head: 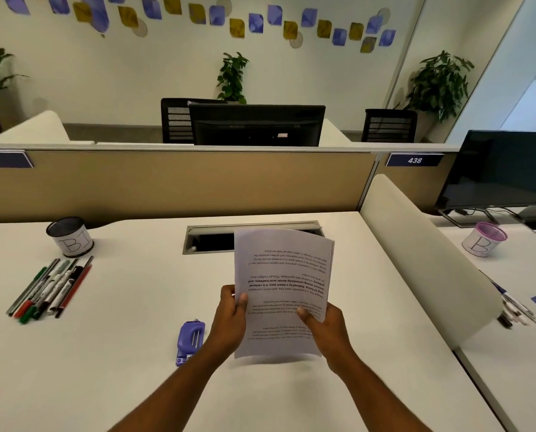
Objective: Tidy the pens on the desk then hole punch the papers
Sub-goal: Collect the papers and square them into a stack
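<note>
A stack of printed papers [283, 269] is held upright above the white desk [120, 353], text upside down to me. My left hand [230, 319] grips its left edge and my right hand [324, 325] grips its lower right edge. A purple hole punch [190, 341] lies on the desk just left of my left wrist. Several pens and markers [53, 286] lie side by side in a row at the left. A black mesh pen cup [70, 236] with a paper label stands behind them.
A cable slot [210, 241] is sunk into the desk behind the papers. A tan partition [179, 179] closes the back. A curved white divider [425, 266] bounds the right side; beyond it are a pink cup [485, 243], more pens [516, 310] and a monitor [500, 169].
</note>
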### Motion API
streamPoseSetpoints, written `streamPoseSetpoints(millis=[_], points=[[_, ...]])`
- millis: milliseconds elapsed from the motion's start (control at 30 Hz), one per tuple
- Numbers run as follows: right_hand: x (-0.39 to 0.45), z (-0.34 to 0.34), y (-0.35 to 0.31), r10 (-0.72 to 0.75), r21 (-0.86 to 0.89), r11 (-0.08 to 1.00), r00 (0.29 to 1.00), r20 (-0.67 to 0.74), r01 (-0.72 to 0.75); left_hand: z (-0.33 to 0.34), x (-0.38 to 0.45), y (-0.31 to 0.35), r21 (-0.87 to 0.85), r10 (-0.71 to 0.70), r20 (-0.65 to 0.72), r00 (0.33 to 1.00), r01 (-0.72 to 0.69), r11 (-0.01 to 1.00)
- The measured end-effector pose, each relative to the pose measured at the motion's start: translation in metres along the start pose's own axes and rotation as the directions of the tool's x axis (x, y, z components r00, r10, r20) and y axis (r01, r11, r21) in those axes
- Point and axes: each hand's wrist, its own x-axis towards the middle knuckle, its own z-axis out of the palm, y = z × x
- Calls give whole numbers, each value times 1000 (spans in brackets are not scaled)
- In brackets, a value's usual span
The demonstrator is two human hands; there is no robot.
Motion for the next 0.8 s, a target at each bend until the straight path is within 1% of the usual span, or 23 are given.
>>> streamPoseSetpoints(millis=[100,200,333,500,667,800], points=[[-5,2,-5,-39,39,998,999,-22,40,-1,-4,6,-22,28,-34,999,-29,999],[-7,3,-10,-82,26,996,996,-38,83,-4,-6,9,-24,73,-58,996,-74,997],[-10,7,-12,-58,40,997,997,-53,60,-3,-12,10,27,97,-28,995,-96,995],[-18,8,-10,-47,46,998,997,-68,50,-1,-14,11,64,109,-40,993,-106,992],[-17,5,-15,-52,9,999,995,-84,53,-3,-13,13,62,114,-54,992,-111,992],[-18,4,-17,-37,4,999,997,-67,37,-2,-14,12,44,102,-45,994,-100,994]])
